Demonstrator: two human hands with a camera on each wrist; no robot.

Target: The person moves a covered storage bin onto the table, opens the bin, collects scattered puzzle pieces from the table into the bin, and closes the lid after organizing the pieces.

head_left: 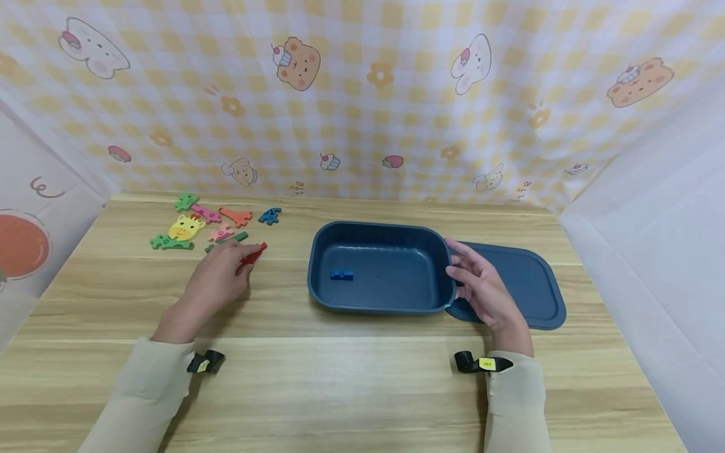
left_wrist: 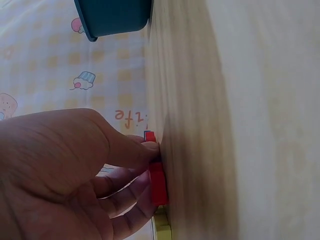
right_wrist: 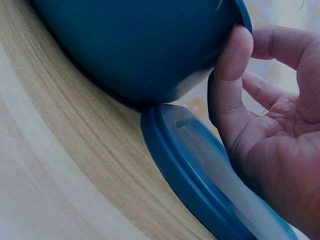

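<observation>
My left hand [head_left: 219, 277] pinches a red puzzle piece [head_left: 254, 253] low over the table, left of the box. In the left wrist view, thumb and fingers meet at this red piece [left_wrist: 158, 185], beside a yellow piece [left_wrist: 161, 225]. A dark blue plastic box [head_left: 379, 307] stands in the middle, with a small blue piece [head_left: 342, 275] lying inside. My right hand [head_left: 481, 283] holds the box by its right end, the thumb at the rim. The right wrist view shows that thumb against the wall of the box [right_wrist: 135, 50].
Several wooden puzzle pieces lie at the back left: a yellow giraffe head [head_left: 185, 228], green [head_left: 172, 243], orange [head_left: 236, 217] and blue [head_left: 270, 216] ones among them. Right of the box, partly behind the right hand, lies its dark blue lid [head_left: 523, 283]. A checked curtain [head_left: 362, 113] hangs behind the table.
</observation>
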